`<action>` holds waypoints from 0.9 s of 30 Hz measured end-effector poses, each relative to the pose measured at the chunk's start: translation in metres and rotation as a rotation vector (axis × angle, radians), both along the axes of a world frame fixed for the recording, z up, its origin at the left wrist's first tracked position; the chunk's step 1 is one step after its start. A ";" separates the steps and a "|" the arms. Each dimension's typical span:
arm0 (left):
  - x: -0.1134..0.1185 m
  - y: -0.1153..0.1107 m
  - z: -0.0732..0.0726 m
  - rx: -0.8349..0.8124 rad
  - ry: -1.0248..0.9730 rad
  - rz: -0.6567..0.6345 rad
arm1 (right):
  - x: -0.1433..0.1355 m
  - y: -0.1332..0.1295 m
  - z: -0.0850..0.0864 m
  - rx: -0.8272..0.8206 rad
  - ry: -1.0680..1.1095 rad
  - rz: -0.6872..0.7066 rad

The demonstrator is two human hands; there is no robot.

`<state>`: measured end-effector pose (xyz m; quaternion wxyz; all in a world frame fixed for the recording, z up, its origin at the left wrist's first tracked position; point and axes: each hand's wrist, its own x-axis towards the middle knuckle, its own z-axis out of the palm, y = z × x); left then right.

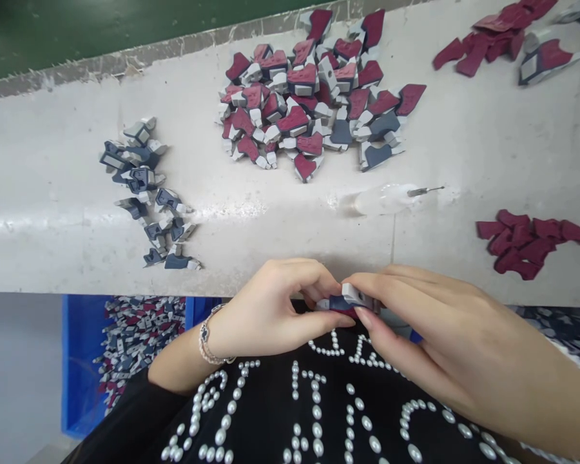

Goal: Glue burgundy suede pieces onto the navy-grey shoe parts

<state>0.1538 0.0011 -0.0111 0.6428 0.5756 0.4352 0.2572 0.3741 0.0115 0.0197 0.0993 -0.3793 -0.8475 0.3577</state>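
Close to my body, past the table's front edge, my left hand (280, 309) and my right hand (425, 328) meet around one small plastic part (343, 301) in grey, dark blue and dark red. My left thumb and fingers pinch its left end. The right thumb and forefinger grip its right end, where a light grey block shows on top. My fingers cover much of the part. A clear glue bottle (384, 198) with a thin metal tip lies on the table beyond my hands.
A large pile of red-and-grey parts (294, 122) lies at the back middle. Blue-grey parts (145, 180) lie left. Loose red pieces (524, 241) sit right, more red pieces (493, 38) back right. A blue bin (80, 361) of parts stands below the table's left front edge.
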 end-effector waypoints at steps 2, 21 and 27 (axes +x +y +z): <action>0.000 0.000 0.001 0.045 0.031 0.004 | -0.002 -0.001 0.000 0.014 -0.005 0.007; 0.001 0.000 0.003 -0.077 -0.016 0.024 | 0.006 0.003 -0.001 -0.162 0.030 0.020; 0.002 -0.001 0.002 -0.046 -0.002 0.020 | 0.005 0.003 0.000 -0.096 0.015 0.018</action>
